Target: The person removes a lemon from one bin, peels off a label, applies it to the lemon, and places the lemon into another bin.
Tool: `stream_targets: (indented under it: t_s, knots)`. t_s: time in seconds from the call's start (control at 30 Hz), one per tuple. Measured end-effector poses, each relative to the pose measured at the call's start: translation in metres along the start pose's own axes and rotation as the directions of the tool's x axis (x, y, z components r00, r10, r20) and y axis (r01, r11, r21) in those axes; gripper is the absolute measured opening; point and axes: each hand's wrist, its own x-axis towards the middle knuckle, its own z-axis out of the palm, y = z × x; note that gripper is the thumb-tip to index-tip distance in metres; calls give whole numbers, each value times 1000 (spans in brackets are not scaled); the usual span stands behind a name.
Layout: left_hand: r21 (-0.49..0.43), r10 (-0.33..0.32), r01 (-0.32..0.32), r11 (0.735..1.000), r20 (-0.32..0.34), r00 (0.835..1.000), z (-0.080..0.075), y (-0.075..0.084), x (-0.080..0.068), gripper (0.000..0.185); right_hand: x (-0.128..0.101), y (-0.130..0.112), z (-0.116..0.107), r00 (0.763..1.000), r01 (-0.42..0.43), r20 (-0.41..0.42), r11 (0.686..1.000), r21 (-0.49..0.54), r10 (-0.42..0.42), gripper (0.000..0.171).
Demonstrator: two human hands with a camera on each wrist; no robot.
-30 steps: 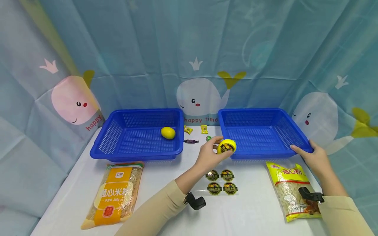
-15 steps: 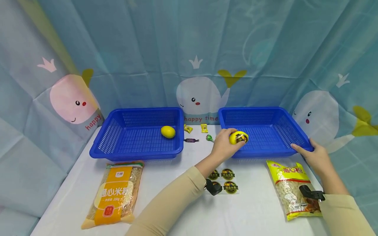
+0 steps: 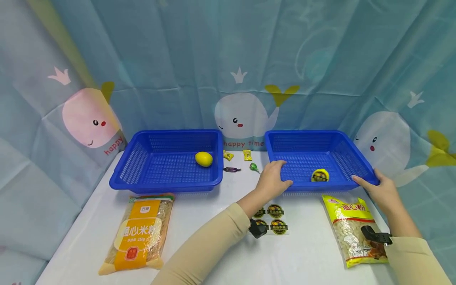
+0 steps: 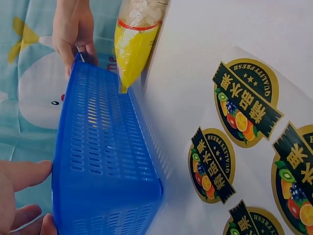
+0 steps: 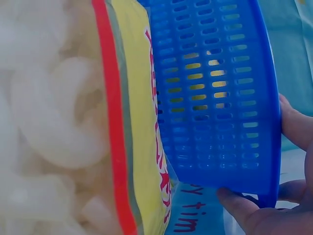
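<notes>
A yellow lemon with a dark round sticker (image 3: 320, 175) lies inside the right blue basket (image 3: 303, 133), near its front wall. My left hand (image 3: 273, 176) rests with relaxed fingers on that basket's front left rim and holds nothing; its fingers (image 4: 19, 176) show beside the basket (image 4: 102, 161). My right hand (image 3: 375, 187) grips the basket's front right corner, thumb and fingers curled round the basket wall (image 5: 215, 88). A plain lemon (image 3: 204, 158) sits in the left blue basket (image 3: 174, 133). A sticker sheet (image 3: 273, 218) lies on the white table under my left forearm.
A yellow pasta bag (image 3: 352, 229) lies by my right wrist, and an orange noodle bag (image 3: 140, 231) at the front left. Several wrapped candies (image 3: 231, 169) and a green lollipop (image 3: 253, 167) lie between the baskets. A whale-print curtain hangs behind.
My left hand carried the stickered lemon rightward over the right basket's rim and let it go; the lemon now lies inside. The right hand stayed on the corner.
</notes>
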Motion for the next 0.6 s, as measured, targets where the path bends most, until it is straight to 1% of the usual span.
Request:
stream_targets:
  t_s: [0.23,0.4,0.47,0.5,0.57,0.6]
  knots:
    - [34,22,-23,999,31,999,-3,-1,-5,61,0,1,1,1000,2,-1,1000,-3,-2,109]
    - [40,73,-76,996,56,996,-6,-4,-9,56,0,-3,1,1000,-4,-11,1000,-8,4,111]
    - [26,111,-112,993,63,992,-11,-6,-12,55,-2,-7,3,999,11,-52,1000,-19,-12,110]
    - [12,128,-129,992,66,990,-15,-7,-13,53,-4,-10,4,995,27,-90,999,-26,-29,109]
    - [-14,160,-159,987,65,985,-23,-9,-16,51,-9,-16,8,980,63,-186,998,-30,-68,104]
    - [-24,172,-171,985,62,983,-28,-10,-18,50,-11,-20,10,967,85,-239,996,-28,-89,100]
